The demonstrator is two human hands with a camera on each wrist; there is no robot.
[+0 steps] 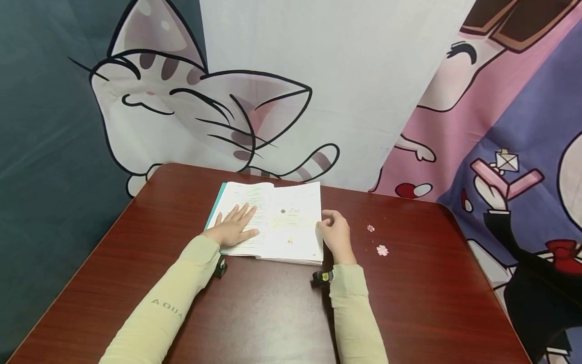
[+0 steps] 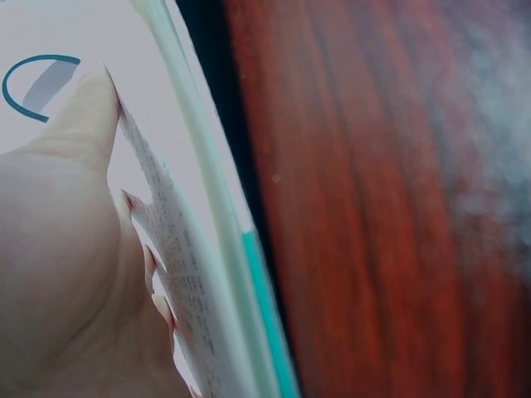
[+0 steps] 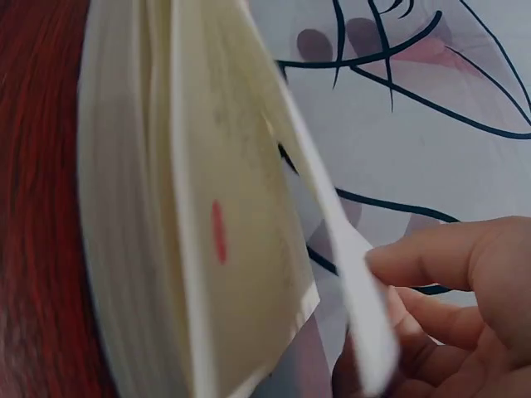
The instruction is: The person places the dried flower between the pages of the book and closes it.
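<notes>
An open book (image 1: 297, 199) lies on the brown table, with printed text on its left page and small coloured pictures on its right page. My left hand (image 1: 232, 230) rests on the left page, fingers spread. In the left wrist view that hand (image 2: 62, 249) lies against the paper near the teal cover edge (image 2: 267, 311). My right hand (image 1: 337, 235) is at the book's right edge. Up close, its thumb and index finger pinch a page (image 3: 328, 211), which stands away from the pages below. A red mark (image 3: 219, 232) shows on the page underneath.
Two small pink flower shapes (image 1: 382, 250) lie on the table (image 1: 418, 298) to the right of my right hand. A cloth with a cartoon cat (image 1: 150, 116) hangs behind the table's far edge. Dark wrist devices (image 1: 322, 277) sit at both sleeve cuffs.
</notes>
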